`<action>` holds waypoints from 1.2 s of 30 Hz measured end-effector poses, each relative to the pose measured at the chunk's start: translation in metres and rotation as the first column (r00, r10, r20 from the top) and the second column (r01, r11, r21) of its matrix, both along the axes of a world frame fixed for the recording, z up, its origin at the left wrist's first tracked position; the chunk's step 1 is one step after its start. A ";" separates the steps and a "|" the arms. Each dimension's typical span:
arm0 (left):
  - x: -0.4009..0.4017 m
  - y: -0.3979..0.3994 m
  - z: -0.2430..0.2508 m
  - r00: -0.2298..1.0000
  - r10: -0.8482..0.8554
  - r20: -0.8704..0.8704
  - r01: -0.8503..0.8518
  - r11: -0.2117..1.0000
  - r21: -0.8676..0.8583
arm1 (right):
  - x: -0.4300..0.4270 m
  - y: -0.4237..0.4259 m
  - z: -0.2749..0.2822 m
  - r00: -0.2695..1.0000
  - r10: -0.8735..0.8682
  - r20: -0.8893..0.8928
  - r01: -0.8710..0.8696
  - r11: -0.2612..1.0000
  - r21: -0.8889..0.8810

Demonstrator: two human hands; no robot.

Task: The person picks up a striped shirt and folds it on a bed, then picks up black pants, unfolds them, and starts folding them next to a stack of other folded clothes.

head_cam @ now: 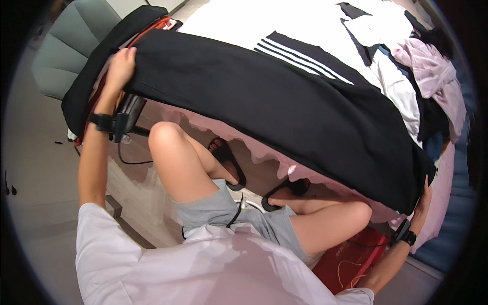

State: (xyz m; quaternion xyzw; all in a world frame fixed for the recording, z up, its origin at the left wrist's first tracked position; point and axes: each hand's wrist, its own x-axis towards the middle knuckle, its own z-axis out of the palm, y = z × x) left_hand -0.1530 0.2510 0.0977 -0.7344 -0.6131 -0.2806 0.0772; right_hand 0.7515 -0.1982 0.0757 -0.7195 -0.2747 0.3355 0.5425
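Observation:
A long black garment, apparently trousers, stretches across the near edge of the bed in front of me. My left hand grips its left end, fingers bent over the cloth. At the opposite end, my right hand holds the edge, its fingers partly hidden by fabric. Behind the garment lies a black piece with white stripes; whether it belongs to the same garment I cannot tell. A pile of black clothes with orange and red cloth among it sits close to my left hand.
White bedding covers the bed, with a pink ruffled skirt below. Loose clothes, including a pale pink garment, lie heaped at the right. A grey-green chair stands at left. A red box and a black cable are low down.

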 end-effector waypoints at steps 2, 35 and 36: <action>-0.020 -0.013 0.031 1.000 0.016 -0.001 -0.016 1.000 -0.026 | 0.000 -0.007 0.022 0.998 -0.058 0.039 0.056 0.997 0.055; -0.048 -0.222 -0.114 0.066 0.378 0.923 0.754 0.587 -0.294 | 0.031 -0.036 0.010 0.929 0.080 -0.362 -0.180 0.950 -0.253; -0.036 -0.223 -0.110 0.134 0.352 0.926 0.674 0.653 -0.345 | 0.026 -0.033 0.013 0.937 0.071 -0.341 -0.163 0.954 -0.250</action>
